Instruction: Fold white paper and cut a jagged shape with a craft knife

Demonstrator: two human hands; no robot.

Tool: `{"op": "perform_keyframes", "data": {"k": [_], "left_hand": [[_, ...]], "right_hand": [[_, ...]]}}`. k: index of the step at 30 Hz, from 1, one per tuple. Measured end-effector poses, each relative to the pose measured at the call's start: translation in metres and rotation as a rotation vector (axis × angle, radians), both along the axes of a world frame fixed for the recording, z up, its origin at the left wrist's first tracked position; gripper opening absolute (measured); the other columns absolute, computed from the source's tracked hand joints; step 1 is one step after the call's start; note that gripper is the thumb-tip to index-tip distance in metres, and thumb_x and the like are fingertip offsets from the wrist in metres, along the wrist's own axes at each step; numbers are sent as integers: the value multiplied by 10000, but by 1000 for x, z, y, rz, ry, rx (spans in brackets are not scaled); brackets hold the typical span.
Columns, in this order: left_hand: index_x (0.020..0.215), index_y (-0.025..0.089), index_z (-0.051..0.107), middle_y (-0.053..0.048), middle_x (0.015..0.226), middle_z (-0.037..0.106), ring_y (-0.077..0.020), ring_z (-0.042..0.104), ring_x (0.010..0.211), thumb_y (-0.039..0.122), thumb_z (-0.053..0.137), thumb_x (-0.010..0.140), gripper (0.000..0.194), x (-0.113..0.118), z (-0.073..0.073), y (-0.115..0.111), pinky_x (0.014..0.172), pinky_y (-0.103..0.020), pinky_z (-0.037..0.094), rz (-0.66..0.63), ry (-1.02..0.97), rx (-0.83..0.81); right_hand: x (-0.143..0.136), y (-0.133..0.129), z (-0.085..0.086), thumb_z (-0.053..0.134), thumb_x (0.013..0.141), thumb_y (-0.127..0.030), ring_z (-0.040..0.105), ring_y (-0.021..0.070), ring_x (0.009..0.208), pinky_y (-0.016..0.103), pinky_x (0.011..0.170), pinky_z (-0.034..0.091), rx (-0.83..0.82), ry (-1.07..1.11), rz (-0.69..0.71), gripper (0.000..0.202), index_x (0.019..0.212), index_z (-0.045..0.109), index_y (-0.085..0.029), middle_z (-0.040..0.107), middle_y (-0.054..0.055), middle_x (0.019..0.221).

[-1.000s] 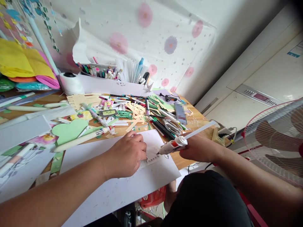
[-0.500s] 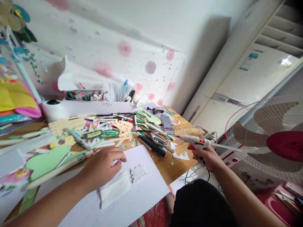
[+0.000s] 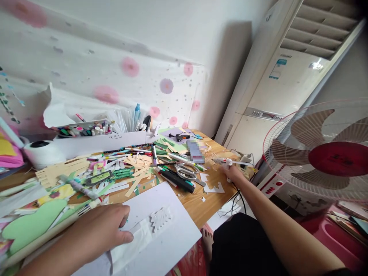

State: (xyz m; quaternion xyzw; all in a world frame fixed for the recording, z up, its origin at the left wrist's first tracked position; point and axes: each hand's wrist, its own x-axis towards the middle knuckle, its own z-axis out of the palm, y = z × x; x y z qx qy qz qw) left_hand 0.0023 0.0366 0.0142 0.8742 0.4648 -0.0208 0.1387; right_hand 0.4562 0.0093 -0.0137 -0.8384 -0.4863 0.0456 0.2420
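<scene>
My right hand [image 3: 234, 174] is wrapped around a white hot glue gun [image 3: 222, 161] with a long glue stick out of its back, near the table's right edge. Its nozzle points left toward the table. Over the white sheet [image 3: 179, 241] hovers my left hand [image 3: 107, 224], holding nothing visible, its thumb apart from loosely bent fingers. Just right of that hand, a folded white paper strip [image 3: 129, 247] lies on the sheet. At the strip's far end sits a small white paper piece with a zigzag edge [image 3: 160, 219].
Scissors [image 3: 186, 172], a black pen-like tool [image 3: 178, 181], paper scraps [image 3: 140, 163] and a phone [image 3: 194, 151] cover the wooden table [image 3: 198, 209]. A second, black glue gun [image 3: 183, 137] lies at the back. A fan [image 3: 330, 157] stands at right; a cable [image 3: 241, 199] hangs below the right hand.
The view has swung to the right. My right hand has carried the glue gun inward over the table's edge. My left hand has drawn back from the zigzag paper, its thumb wider apart.
</scene>
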Motion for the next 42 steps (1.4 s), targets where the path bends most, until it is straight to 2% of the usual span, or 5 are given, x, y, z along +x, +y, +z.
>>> {"op": "perform_keyframes", "data": {"k": [11,23,28,35,42], "left_hand": [[562,201,461,5,752,566,-179,535,695,219,529,663,123,4,3,-8,576,-288,311,-77,-69,-141],[643,226,522,29,654,590,-171,522,609,200,540,663,38,2,6,2,513,-270,283,-39,-82,-251],[618,218,533,41,613,580,-156,529,601,171,502,686,87,-2,2,8,519,-257,324,-61,-141,-294],[870,224,639,-15,1067,626,-171,566,890,255,520,782,151,-4,8,16,773,-263,440,-232,-457,-406],[1099,272,591,-10,1245,527,-255,463,1148,386,817,570,586,-19,7,27,981,-310,360,-430,-461,-516]], "right_hand": [[-57,-73,16,474,848,-337,606,248,775,377,763,466,256,-184,-87,230,878,600,-147,627,119,871],[-256,-57,27,506,882,-265,524,199,709,347,634,449,177,-274,1318,158,878,641,-184,627,70,850],[-305,-58,7,573,821,-434,535,238,731,357,563,455,126,-295,1328,275,814,612,-162,595,57,788],[-313,-54,-4,498,810,-150,541,207,629,330,514,427,264,-348,1269,127,703,564,-171,583,34,706],[-283,-44,17,504,852,-169,588,136,691,229,614,465,217,241,974,111,812,607,-165,626,49,829]]}}
